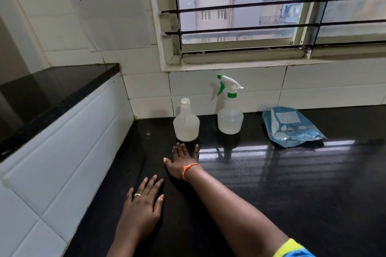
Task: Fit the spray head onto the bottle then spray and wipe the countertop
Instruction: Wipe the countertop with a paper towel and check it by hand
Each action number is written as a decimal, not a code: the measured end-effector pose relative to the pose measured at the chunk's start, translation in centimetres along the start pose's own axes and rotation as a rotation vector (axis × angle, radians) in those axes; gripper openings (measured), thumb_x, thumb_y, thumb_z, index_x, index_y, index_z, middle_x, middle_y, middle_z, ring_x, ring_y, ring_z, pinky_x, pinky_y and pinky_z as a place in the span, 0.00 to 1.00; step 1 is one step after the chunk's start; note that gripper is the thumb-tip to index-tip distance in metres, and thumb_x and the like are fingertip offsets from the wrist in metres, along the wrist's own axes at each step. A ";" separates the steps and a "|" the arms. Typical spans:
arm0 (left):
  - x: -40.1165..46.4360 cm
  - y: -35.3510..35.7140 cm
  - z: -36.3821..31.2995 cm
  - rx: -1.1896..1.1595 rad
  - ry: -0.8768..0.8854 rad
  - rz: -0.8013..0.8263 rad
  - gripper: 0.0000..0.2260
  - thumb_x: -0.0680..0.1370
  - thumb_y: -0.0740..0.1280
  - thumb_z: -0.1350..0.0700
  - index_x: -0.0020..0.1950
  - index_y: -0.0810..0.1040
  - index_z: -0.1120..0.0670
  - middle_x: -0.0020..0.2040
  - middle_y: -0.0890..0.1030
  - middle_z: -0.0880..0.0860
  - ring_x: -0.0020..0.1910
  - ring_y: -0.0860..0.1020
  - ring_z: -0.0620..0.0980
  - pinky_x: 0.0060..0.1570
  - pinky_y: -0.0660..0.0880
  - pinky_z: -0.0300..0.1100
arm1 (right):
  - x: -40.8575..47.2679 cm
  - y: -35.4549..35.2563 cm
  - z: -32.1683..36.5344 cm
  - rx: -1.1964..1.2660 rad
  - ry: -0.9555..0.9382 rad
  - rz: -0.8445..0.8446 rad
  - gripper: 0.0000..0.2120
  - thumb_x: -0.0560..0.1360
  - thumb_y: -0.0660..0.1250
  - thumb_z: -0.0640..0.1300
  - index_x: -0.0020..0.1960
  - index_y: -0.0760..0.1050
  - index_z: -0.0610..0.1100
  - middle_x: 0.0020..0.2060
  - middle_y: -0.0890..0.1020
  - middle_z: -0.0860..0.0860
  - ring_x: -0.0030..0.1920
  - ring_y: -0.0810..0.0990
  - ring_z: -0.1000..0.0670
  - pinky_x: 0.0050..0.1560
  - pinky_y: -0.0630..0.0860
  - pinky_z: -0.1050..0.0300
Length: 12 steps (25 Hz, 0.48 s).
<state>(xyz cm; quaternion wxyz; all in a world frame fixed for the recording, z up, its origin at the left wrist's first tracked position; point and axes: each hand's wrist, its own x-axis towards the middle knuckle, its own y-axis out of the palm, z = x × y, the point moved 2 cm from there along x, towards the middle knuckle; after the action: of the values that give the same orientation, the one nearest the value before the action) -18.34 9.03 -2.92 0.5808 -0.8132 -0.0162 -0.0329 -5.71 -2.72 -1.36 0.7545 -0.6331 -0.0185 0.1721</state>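
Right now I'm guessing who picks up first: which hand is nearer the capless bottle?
Right. The right hand lies open just in front of the capless bottle; the left hand rests flat farther back, toward the person.

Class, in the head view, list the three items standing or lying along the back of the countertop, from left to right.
Capless bottle → bottle with green-and-white spray head → blue pouch.

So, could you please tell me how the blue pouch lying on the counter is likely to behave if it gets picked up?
The blue pouch lies flat and creased on the countertop, so it would probably sag and fold rather than hold its shape. Its glossy film looks somewhat slippery. It looks thin, so likely light, though its contents cannot be seen.
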 end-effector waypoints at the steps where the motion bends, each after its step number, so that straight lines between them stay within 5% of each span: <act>1: 0.0 0.0 0.0 0.001 0.002 0.001 0.22 0.81 0.49 0.46 0.74 0.49 0.41 0.77 0.49 0.42 0.76 0.43 0.41 0.74 0.41 0.47 | 0.3 0.4 0.0 -0.014 0.002 -0.016 0.32 0.78 0.41 0.59 0.75 0.42 0.42 0.76 0.42 0.46 0.76 0.38 0.48 0.66 0.25 0.36; 12: -0.1 -0.1 0.0 -0.014 0.010 0.005 0.22 0.81 0.50 0.47 0.74 0.50 0.42 0.77 0.50 0.42 0.76 0.44 0.41 0.74 0.41 0.48 | -2.6 0.3 -0.1 0.065 -0.004 -0.026 0.34 0.77 0.42 0.62 0.75 0.43 0.40 0.77 0.45 0.45 0.76 0.41 0.48 0.71 0.30 0.41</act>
<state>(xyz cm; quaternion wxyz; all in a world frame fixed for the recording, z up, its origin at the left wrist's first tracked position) -18.47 9.02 -2.83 0.5752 -0.8172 -0.0113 -0.0356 -8.18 -3.54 -1.15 0.7767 -0.6078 -0.0227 0.1638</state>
